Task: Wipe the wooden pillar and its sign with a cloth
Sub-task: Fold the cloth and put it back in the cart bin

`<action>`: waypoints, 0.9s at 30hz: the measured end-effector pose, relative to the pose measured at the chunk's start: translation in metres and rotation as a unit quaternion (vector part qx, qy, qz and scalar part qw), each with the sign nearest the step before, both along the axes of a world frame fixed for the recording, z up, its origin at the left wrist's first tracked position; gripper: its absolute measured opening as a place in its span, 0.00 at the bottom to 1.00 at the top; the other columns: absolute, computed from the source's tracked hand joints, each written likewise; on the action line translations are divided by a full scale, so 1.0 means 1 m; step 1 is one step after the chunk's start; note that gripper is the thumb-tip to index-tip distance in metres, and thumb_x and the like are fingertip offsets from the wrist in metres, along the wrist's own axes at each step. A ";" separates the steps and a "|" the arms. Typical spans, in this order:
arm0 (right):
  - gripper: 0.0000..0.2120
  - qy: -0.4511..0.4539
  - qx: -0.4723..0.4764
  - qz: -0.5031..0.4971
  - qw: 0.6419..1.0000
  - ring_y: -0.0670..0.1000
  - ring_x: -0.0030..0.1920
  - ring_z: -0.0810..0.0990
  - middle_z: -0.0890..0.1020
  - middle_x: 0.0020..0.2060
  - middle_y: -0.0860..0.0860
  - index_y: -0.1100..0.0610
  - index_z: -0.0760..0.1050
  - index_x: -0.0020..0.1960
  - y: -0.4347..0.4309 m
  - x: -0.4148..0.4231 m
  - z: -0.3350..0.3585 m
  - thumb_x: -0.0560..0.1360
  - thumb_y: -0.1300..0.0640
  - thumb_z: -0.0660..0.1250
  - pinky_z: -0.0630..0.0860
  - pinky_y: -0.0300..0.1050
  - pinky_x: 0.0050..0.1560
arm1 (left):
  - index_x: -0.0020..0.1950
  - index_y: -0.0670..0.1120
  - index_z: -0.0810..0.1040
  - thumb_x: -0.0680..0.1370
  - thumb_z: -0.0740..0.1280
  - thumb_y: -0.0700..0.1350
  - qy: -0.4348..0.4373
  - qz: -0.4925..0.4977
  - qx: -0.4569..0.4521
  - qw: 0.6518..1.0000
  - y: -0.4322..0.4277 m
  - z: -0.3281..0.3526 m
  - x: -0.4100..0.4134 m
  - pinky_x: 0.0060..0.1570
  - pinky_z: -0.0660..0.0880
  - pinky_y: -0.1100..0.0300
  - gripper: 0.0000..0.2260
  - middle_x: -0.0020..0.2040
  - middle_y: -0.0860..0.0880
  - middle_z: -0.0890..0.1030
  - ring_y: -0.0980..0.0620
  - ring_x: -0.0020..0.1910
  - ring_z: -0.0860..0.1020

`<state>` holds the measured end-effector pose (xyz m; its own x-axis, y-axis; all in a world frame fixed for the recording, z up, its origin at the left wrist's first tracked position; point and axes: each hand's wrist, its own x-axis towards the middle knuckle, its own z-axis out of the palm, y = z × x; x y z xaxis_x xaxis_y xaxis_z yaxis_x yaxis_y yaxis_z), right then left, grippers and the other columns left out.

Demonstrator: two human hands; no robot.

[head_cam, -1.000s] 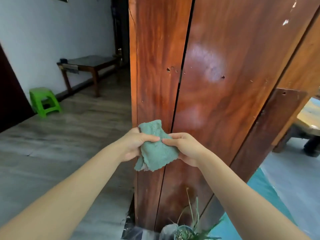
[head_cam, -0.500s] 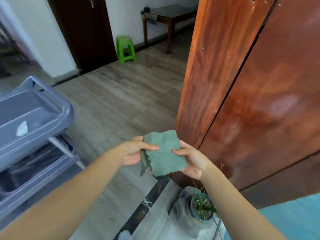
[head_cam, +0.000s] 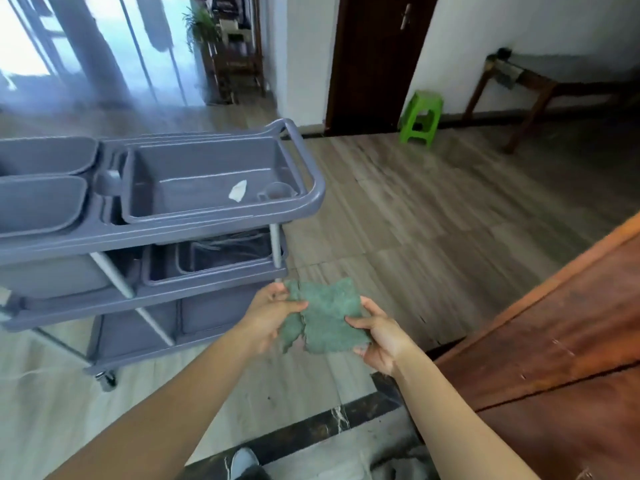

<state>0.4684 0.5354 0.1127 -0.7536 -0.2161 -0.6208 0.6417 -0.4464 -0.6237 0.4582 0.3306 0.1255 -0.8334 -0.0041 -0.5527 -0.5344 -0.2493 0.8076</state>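
A green cloth (head_cam: 327, 315) is stretched between both hands in front of me, partly folded. My left hand (head_cam: 268, 315) pinches its left edge and my right hand (head_cam: 379, 336) grips its right edge. The reddish-brown wooden pillar (head_cam: 554, 341) fills the lower right, to the right of my hands and apart from the cloth. No sign shows on the pillar in this view.
A grey plastic cleaning cart (head_cam: 156, 223) with tubs on three shelves stands close on the left. A green stool (head_cam: 420, 117), a dark door (head_cam: 370, 60) and a wooden bench (head_cam: 540, 88) line the far wall. A dark floor strip (head_cam: 311, 427) crosses below my arms.
The view has swung left, away from the pillar and toward the cart. The pillar slid to the right edge. Both hands kept hold of the cloth and spread it wider.
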 end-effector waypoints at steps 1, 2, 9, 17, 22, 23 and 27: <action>0.20 0.000 0.002 0.007 1.000 0.64 0.49 0.86 0.84 0.58 0.66 0.60 0.75 0.66 -0.003 -0.004 -0.002 0.78 0.76 0.61 0.86 0.54 0.38 | 0.64 0.34 0.75 0.73 0.71 0.28 0.006 0.005 0.002 1.000 -0.002 0.002 0.000 0.56 0.79 0.45 0.19 0.59 0.34 0.83 0.36 0.58 0.82; 0.21 0.000 0.002 0.007 1.000 0.64 0.50 0.86 0.83 0.60 0.66 0.60 0.75 0.66 -0.007 -0.006 -0.003 0.78 0.75 0.62 0.86 0.54 0.39 | 0.64 0.33 0.75 0.74 0.71 0.29 0.009 0.012 0.007 1.000 -0.004 0.003 0.000 0.55 0.80 0.46 0.19 0.59 0.34 0.82 0.36 0.57 0.82; 0.25 -0.011 0.004 0.033 0.999 0.64 0.54 0.84 0.82 0.64 0.65 0.57 0.75 0.70 -0.127 -0.072 -0.016 0.79 0.76 0.61 0.86 0.52 0.40 | 0.58 0.32 0.81 0.74 0.72 0.32 -0.056 0.069 0.095 0.991 -0.115 -0.014 -0.036 0.37 0.84 0.53 0.14 0.54 0.34 0.85 0.43 0.42 0.87; 0.22 -0.008 -0.005 0.086 0.996 0.60 0.50 0.87 0.84 0.59 0.61 0.55 0.79 0.65 -0.212 -0.141 -0.023 0.79 0.75 0.60 0.84 0.49 0.37 | 0.65 0.48 0.78 0.72 0.71 0.27 -0.018 0.104 0.061 0.993 -0.193 -0.024 -0.086 0.45 0.83 0.49 0.25 0.55 0.43 0.85 0.42 0.52 0.84; 0.23 0.004 -0.014 0.109 0.994 0.59 0.47 0.88 0.87 0.53 0.58 0.54 0.80 0.64 -0.238 -0.207 -0.032 0.79 0.75 0.59 0.84 0.50 0.38 | 0.72 0.44 0.73 0.72 0.67 0.23 0.035 0.161 0.049 0.985 -0.213 -0.027 -0.142 0.61 0.77 0.40 0.31 0.63 0.37 0.80 0.36 0.61 0.79; 0.23 0.010 -0.022 0.116 0.993 0.59 0.47 0.88 0.87 0.53 0.58 0.54 0.80 0.64 -0.242 -0.224 -0.033 0.78 0.75 0.59 0.84 0.50 0.39 | 0.72 0.43 0.72 0.72 0.67 0.23 0.047 0.167 0.042 0.984 -0.217 -0.027 -0.158 0.62 0.76 0.39 0.31 0.63 0.36 0.80 0.36 0.61 0.79; 0.26 0.046 -0.037 0.141 0.988 0.61 0.54 0.85 0.84 0.61 0.59 0.52 0.78 0.67 -0.255 -0.297 -0.033 0.78 0.75 0.59 0.84 0.54 0.44 | 0.71 0.44 0.73 0.72 0.68 0.24 0.083 0.159 -0.004 0.984 -0.234 -0.027 -0.228 0.58 0.80 0.42 0.29 0.59 0.39 0.81 0.40 0.56 0.81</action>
